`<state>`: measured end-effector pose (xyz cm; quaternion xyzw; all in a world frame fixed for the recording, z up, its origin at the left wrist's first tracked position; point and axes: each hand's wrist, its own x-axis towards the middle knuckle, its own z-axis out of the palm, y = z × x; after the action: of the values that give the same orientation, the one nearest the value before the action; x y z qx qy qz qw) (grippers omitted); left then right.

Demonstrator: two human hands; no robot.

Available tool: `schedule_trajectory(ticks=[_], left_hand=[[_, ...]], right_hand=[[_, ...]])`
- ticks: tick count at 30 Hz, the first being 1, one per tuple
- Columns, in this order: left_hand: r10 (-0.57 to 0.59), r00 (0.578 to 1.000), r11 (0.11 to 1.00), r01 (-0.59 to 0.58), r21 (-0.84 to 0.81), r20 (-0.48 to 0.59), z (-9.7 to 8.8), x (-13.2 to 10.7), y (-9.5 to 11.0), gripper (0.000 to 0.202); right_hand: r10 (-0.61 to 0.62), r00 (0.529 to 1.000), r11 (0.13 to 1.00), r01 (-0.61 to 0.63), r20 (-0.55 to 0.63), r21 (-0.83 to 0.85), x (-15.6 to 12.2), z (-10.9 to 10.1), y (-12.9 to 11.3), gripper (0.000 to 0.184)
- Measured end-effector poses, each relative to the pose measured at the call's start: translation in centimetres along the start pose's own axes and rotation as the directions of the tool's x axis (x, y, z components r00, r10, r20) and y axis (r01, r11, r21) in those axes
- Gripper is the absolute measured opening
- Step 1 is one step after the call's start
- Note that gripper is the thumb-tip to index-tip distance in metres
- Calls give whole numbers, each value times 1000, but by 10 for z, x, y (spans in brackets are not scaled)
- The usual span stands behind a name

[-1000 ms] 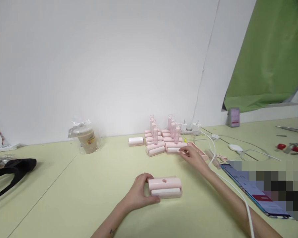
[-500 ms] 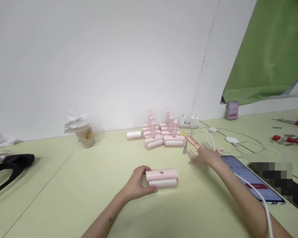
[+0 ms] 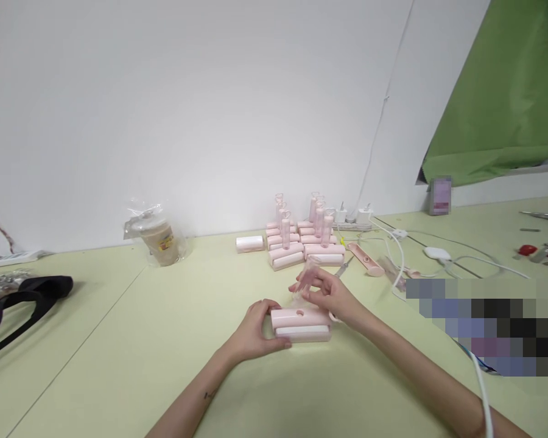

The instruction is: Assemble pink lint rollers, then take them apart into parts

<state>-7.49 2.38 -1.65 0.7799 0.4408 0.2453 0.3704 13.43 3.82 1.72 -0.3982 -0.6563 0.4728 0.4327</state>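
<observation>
My left hand grips the left end of a pink lint roller head lying on the table, thumb in front and fingers behind. A white roll shows along its front, and a round hole sits in the top of its pink casing. My right hand pinches a translucent pink handle with a loop at its upper end. The handle is tilted just above the casing, close to the hole; whether its lower end touches is unclear.
Behind stand several lint rollers with upright handles, beside a white roll. A pink casing part, pointed tool and white cables lie right. A bagged cup and black strap are left.
My right hand has come left from beside the pink casing part and now holds the handle over the lint roller head. My left hand keeps its grip on the head.
</observation>
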Motion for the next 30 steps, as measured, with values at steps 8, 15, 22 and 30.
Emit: schedule_trajectory(ticks=[8,15,22,30], left_hand=[[0,1000,1000,-1,3,4,-1,0,3,52],[5,1000,1000,-5,-15,-10,0,-1,5,52],[26,1000,999,-26,-19,-13,1,-1,3,53],[-33,998,998,35,-43,53,-4,-2,0,61]], right_hand=[[-58,997,971,70,58,-230,-7,5,-11,15],[-90,986,890,144,142,-434,-15,5,-25,13],[-76,966,893,177,248,-414,-10,3,-30,8],[102,991,995,-102,83,-8,-10,-19,-14,33]])
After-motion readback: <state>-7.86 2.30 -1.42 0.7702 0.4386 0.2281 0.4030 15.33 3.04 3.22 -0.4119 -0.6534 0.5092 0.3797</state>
